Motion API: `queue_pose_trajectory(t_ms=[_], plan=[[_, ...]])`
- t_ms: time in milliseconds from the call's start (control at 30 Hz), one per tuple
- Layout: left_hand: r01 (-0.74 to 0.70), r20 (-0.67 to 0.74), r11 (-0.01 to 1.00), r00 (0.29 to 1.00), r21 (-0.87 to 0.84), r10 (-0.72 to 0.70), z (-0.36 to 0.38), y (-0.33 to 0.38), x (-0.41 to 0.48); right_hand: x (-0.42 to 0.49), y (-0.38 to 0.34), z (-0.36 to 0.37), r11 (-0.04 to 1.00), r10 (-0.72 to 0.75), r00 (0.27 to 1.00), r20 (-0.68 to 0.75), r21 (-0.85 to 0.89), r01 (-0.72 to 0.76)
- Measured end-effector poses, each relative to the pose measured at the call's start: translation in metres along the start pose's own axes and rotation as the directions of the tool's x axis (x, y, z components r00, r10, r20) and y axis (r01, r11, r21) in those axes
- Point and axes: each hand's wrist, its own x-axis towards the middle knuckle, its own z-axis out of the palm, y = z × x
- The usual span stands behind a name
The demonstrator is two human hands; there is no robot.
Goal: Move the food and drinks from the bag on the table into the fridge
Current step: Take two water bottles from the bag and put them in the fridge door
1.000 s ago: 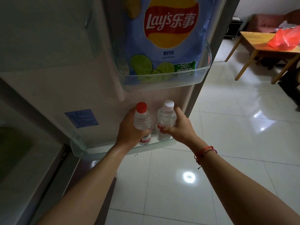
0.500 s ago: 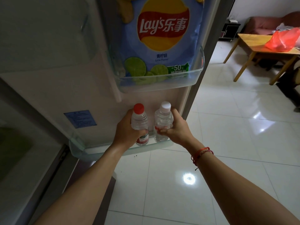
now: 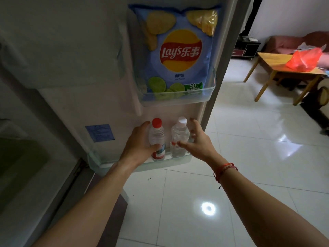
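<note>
We stand on a glossy white tiled floor [image 3: 249, 139] facing the inside of an open fridge door [image 3: 80, 95], which fills the view from nine to twelve o'clock. Through the doorway at two o'clock a wooden bench [image 3: 277, 66] carries a red plastic bag [image 3: 304, 59], with a reddish sofa [image 3: 284, 41] behind it and a dark cabinet [image 3: 247, 49] at one o'clock. Low on the door, the clear lower shelf [image 3: 170, 164] holds two small water bottles upright and side by side: the red-cap bottle [image 3: 156, 134] at nine o'clock of the white-cap bottle [image 3: 179, 134]. Our left hand [image 3: 137, 145] curls round the red-cap bottle, thumb across its label in front and fingers behind its shoulder. Our right hand [image 3: 199, 141] is spread wide at three o'clock of the white-cap bottle, fingers straight and apart; only the thumb tip lies against the bottle's lower front, and we cannot tell whether it presses. A red string bracelet [image 3: 224, 169] circles that wrist. At twelve o'clock of the bottles, the upper shelf [image 3: 178, 100] holds a blue packet of chips [image 3: 179, 56], standing upright against the door. A blue label [image 3: 99, 132] is stuck to the door liner at nine o'clock of the left hand. Both forearms reach in from six o'clock, crossing over the floor.
</note>
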Motion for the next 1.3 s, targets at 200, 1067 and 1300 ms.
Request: queue_pose_trajectory(t_ms=[200, 1067, 1300], plan=[[-0.08, -0.041, 0.974, 0.995, 0.211, 0.09, -0.022, 0.007, -0.033, -0.033, -0.024, -0.019, 0.986, -0.041, 0.998, -0.04, -0.164, 0.034], [-0.172, -0.167, 0.729, 0.915, 0.662, 0.367, -0.076, 0.063, -0.138, -0.173, -0.086, -0.068, 0.662, -0.288, 0.948, -0.134, -0.743, 0.096], [-0.259, -0.14, 0.725, 0.887, 0.638, 0.44, -0.064, 0.081, -0.129, -0.187, -0.075, -0.094, 0.671, -0.272, 0.937, -0.22, -0.741, 0.02]])
